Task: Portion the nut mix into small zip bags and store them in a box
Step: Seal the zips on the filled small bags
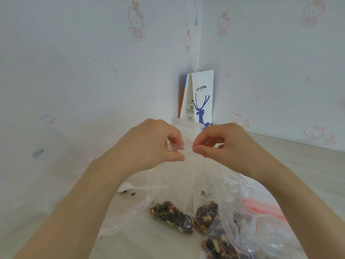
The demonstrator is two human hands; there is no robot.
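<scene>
Currently at the sealing stage. Left hand and right hand each pinch the red zip strip of a small zip bag at centre frame, fingers curled onto it. The strip runs left to right. The bag's long axis hangs vertical, mouth up, portion sunk low. Judged partway: the large nut mix bag, lower right, holds plenty, with spare zip bags beside it. No storage box is identifiable, so boxing looks not yet done.
</scene>
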